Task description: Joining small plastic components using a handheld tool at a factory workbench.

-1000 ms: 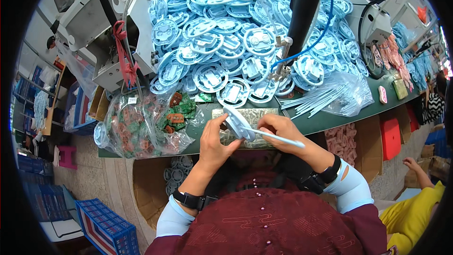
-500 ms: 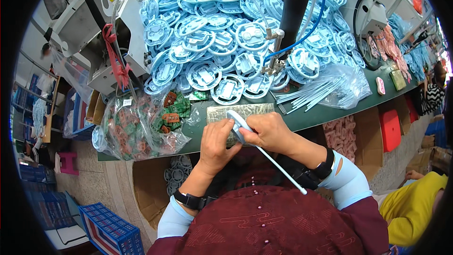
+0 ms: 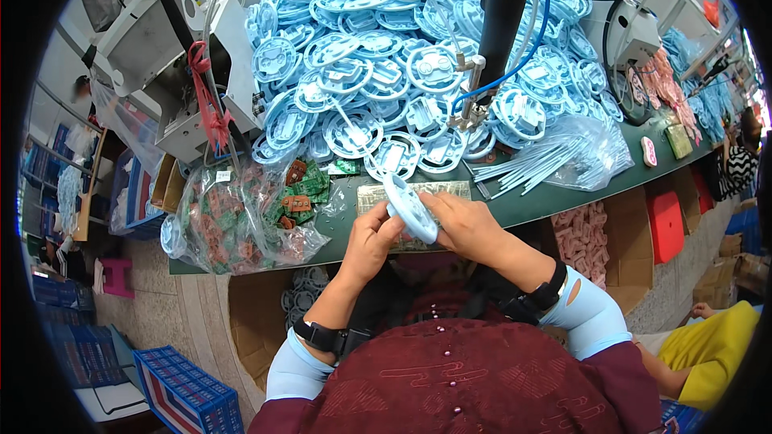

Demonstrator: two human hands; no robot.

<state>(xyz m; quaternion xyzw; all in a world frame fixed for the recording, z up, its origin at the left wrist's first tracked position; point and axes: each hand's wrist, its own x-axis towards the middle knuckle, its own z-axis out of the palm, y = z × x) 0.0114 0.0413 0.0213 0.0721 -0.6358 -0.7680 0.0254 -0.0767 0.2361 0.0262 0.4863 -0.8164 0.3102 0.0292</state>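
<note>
A light blue round plastic part [image 3: 412,213] is tilted between my two hands above the near edge of the table. My left hand [image 3: 370,239] pinches its left rim between thumb and fingers. My right hand [image 3: 462,227] grips the right rim, its fingers partly hidden behind the part. A thin pale rod [image 3: 347,122] seems to extend from the part toward the pile; where it joins is hard to make out. Under the hands lies a flat, worn yellowish block [image 3: 374,194]. Just beyond is a big heap of similar blue round parts [image 3: 386,72].
A clear bag of green and brown circuit boards [image 3: 241,217] lies on the left. Pale rods [image 3: 523,165] stick out of a plastic bag on the right. A black column [image 3: 508,16] with a blue hose rises over the table. Below stands a box of pink parts [image 3: 581,237].
The blue round part has been turned over, and its rod, which pointed toward my body, now seems to point at the heap. My hands have shifted slightly apart around the rim.
</note>
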